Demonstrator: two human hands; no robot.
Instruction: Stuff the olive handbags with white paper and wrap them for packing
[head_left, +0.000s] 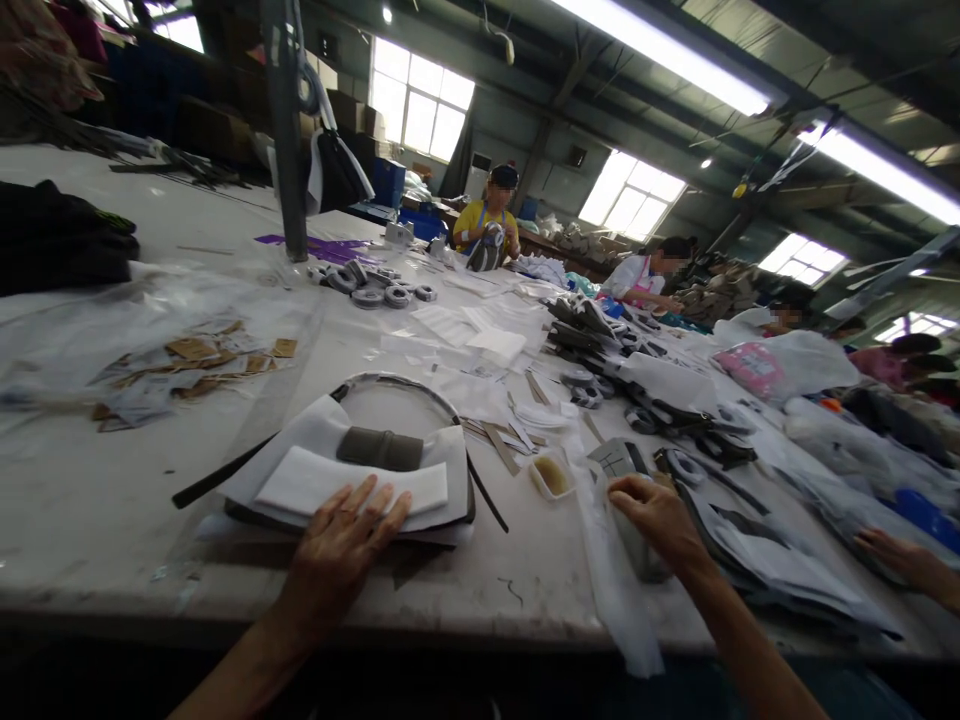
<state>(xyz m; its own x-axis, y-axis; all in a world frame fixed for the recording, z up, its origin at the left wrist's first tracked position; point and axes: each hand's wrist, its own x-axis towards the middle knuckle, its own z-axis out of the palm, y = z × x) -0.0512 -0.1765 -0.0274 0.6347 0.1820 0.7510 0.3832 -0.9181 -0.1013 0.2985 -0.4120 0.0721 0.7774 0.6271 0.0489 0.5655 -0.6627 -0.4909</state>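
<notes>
My left hand [352, 530] lies with fingers stretched out on a folded white padding sheet [300, 482]. That sheet rests on a flat bag [469, 500] with dark edges, a grey-brown patch [381, 449] and a looped dark handle [394, 381]. Over to the right, my right hand [652, 508] is closed in a pinch above grey fabric pieces [621, 458] and a strip of clear plastic film [607, 560]. What its fingertips hold is too small to make out. Just left of it stands a small tub of yellowish paste [551, 477].
A co-worker's hand [904, 558] reaches in at right, beside stacked bag parts [780, 560]. Paper tags [202, 360] lie on plastic at left. Rolled straps [375, 290] sit near a metal post [285, 150]. A person in yellow [472, 215] works across the table.
</notes>
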